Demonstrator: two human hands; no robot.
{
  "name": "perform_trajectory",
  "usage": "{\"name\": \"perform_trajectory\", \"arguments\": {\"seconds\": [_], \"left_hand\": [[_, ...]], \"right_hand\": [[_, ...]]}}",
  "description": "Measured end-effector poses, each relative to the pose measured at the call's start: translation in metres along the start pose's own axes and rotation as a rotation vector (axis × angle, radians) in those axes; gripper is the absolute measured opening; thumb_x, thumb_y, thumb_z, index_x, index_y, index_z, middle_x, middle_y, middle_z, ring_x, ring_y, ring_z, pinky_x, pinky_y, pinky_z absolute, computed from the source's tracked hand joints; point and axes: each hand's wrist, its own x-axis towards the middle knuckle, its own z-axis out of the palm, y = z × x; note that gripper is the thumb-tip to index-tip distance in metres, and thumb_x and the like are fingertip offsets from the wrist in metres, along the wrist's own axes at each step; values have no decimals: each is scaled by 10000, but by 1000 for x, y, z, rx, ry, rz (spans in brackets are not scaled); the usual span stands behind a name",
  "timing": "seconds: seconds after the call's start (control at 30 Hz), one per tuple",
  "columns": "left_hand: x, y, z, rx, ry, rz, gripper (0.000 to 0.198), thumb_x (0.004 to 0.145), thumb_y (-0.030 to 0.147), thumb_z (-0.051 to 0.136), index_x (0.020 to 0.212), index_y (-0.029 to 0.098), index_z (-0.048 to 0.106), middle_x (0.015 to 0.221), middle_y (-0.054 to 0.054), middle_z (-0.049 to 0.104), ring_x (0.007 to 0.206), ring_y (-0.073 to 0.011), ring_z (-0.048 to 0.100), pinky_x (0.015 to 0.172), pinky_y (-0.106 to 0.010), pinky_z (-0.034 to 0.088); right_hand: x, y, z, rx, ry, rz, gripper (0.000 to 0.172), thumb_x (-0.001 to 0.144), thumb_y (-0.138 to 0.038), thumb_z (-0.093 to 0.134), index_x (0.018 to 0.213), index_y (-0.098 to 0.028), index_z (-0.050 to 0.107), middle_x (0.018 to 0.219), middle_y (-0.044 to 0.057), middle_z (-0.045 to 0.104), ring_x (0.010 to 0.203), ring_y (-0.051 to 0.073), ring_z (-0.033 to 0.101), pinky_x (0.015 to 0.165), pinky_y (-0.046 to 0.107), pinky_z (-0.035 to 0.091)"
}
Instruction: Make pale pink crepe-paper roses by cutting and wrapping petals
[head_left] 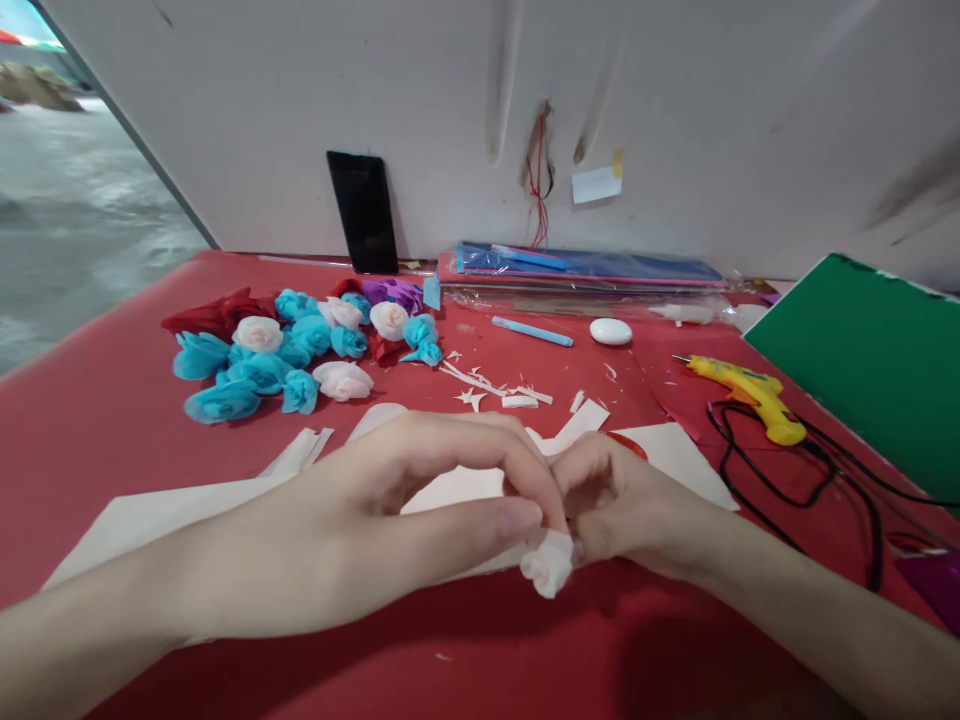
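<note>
My left hand (pixel 405 500) and my right hand (pixel 626 505) meet at the middle of the red table (pixel 105 420). Both pinch a small rolled piece of white crepe paper (pixel 549 565), shaped like a rosebud, between thumbs and fingertips. The bud hangs just below my fingers, above the table. Under my hands lie flat white paper sheets (pixel 150 515) and cut strips.
A heap of finished blue, white, red and purple paper roses (pixel 292 350) lies at the back left. A yellow glue gun (pixel 746 393) with a black cord sits at the right, beside a green sheet (pixel 870 360). A blue pen (pixel 532 332), a white oval object (pixel 610 331), packed sheets (pixel 585 268) and a dark phone (pixel 364 212) stand by the wall.
</note>
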Motion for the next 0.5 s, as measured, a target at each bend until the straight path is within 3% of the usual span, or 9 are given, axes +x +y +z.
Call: {"name": "perform_trajectory", "arguments": {"seconds": [0.23,0.33,0.5], "left_hand": [[1,-5,0,-88,-46,-101,220,988,284,528,876,259,716,865,75,738,789,-50,674,740,-40,504],[3,-4,2,-106,-50,-130,212,962,240,549,864,263,735,848,84,742,785,-43,677,725,-21,499],[8,-3,4,-109,-38,-105,219,937,188,558,799,243,718,828,64,754,734,-68,678,689,-74,529]], "right_hand": [[2,5,-1,24,13,99,97,664,-115,795,742,-171,805,673,-22,721,567,51,607,570,148,459],[2,7,0,38,21,124,66,653,-142,801,711,-173,796,628,-31,700,545,53,586,573,162,446],[3,8,3,62,23,157,79,638,-162,822,709,-166,787,675,-19,712,550,62,576,581,184,454]]}}
